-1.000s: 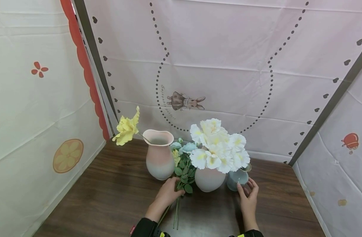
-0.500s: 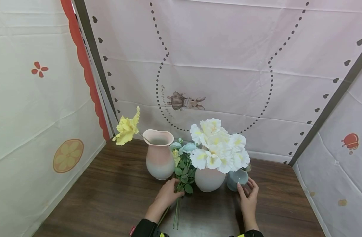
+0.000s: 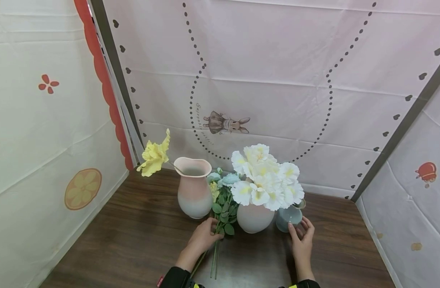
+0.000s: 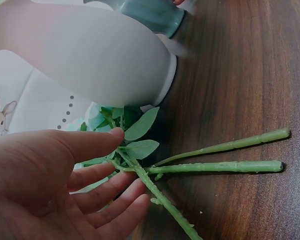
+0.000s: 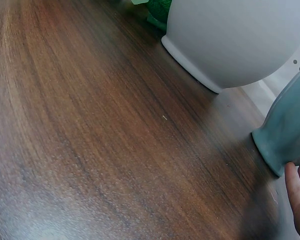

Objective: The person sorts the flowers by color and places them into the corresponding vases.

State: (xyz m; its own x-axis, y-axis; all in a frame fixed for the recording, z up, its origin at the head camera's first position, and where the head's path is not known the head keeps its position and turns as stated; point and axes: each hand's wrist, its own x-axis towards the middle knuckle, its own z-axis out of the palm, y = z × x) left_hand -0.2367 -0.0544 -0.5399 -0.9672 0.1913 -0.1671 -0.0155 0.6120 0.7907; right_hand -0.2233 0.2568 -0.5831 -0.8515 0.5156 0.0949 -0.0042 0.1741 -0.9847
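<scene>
Green stems (image 4: pixel 220 167) are loosely held by the left hand (image 3: pixel 203 237) at lower centre of the head view, beside a round vase (image 3: pixel 254 219). Lower right of centre, a blue cup (image 3: pixel 287 217) is gripped by the right hand (image 3: pixel 302 239), between thumb and fingers.

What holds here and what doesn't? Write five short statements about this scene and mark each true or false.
1. The white flowers stand over the middle vase. True.
2. The big yellow flower leans right. False: the big yellow flower leans left from the left vase.
3. The right grip touches the blue vase. True.
4. The left grip is on the white flowers. False: the left grip is at the green stems.
5. The blue flowers show between the left vase and the middle vase. True.
</scene>
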